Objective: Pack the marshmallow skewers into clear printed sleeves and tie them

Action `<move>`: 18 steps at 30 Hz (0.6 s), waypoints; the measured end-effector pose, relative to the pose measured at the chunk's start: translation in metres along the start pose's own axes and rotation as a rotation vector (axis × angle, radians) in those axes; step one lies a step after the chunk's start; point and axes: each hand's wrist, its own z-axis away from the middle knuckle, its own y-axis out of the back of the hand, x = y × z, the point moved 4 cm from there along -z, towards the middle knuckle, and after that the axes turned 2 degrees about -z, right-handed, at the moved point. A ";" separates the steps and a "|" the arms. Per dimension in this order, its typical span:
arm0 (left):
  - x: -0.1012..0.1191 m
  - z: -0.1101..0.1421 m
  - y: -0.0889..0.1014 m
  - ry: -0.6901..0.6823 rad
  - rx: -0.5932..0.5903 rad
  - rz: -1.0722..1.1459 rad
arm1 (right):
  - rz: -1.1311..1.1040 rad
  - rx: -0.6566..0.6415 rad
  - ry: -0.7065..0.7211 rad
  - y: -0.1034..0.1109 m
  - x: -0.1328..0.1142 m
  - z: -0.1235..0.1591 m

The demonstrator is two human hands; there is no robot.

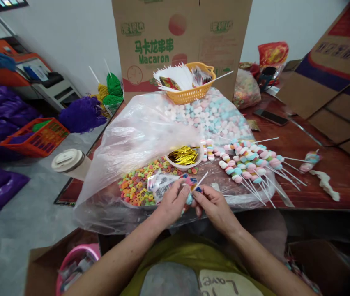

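Observation:
My left hand and my right hand meet at the table's front edge, fingers closed around a marshmallow skewer. Its white stick points up and away to the right, and a blue marshmallow shows between my fingertips. The rest of the skewer is hidden by my fingers. Just beyond my left hand lie printed clear wrappers on colourful ring-shaped cereal. A white bowl of gold twist ties stands behind them. To the right, several finished marshmallow skewers lie piled up, sticks toward me.
A large clear plastic bag holds loose pastel marshmallows. An orange basket with white sticks rests on it, before a tall cardboard box. A phone lies at right; a lidded paper cup stands at left.

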 end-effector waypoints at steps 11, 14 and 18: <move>0.008 0.016 0.013 0.102 -0.533 -0.099 | 0.606 0.112 0.383 -0.005 -0.027 0.003; 0.003 0.014 0.013 0.214 -0.464 -0.093 | 0.943 0.188 0.723 -0.002 -0.046 0.013; 0.000 0.011 0.008 0.161 -0.468 -0.073 | 1.323 -0.203 1.041 -0.012 -0.045 0.025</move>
